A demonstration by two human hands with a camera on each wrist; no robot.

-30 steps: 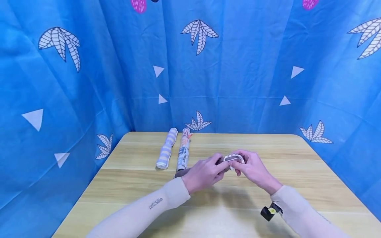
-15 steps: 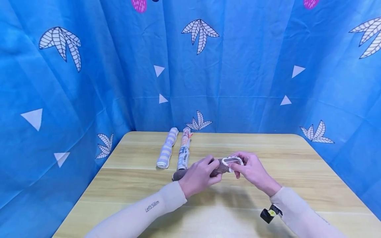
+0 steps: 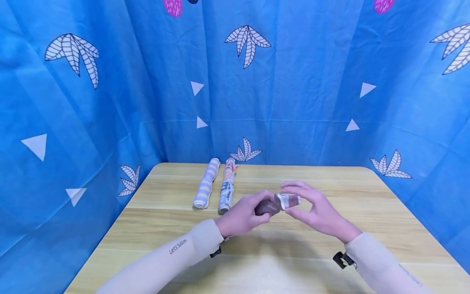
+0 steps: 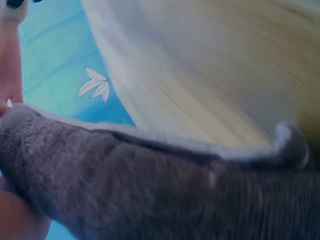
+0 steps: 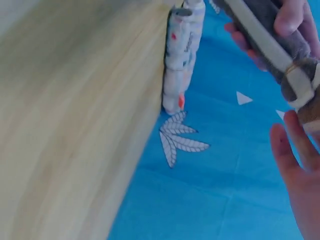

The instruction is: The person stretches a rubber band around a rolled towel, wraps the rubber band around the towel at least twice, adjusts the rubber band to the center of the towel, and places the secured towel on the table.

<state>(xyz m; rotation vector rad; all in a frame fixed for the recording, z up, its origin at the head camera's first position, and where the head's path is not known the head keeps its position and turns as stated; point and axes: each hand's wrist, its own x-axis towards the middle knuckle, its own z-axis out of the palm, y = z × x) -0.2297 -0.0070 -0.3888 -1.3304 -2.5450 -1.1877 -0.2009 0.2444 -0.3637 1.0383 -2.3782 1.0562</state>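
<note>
A brown-grey rolled towel (image 3: 267,207) with a white edge is held above the table, and it fills the lower left wrist view as a plush roll (image 4: 150,190). My left hand (image 3: 242,216) grips it around its middle, thumb below and fingers over the top. Around its right end, a folded flap with a white border shows. There my right hand (image 3: 319,210) has its fingers and thumb spread on either side of the flap. In the right wrist view the right hand's fingers (image 5: 295,145) look fairly straight beside the towel's end; whether they touch it is unclear.
Two other rolled towels lie at the back left of the wooden table (image 3: 330,183): one lavender-and-cream striped (image 3: 205,185), one white with printed pictures (image 3: 226,188). A blue patterned curtain (image 3: 293,81) hangs behind and along both sides.
My right fingers have let go of the flap and spread apart around the towel's end. The left hand has turned, and the towel's left end no longer shows beyond it.
</note>
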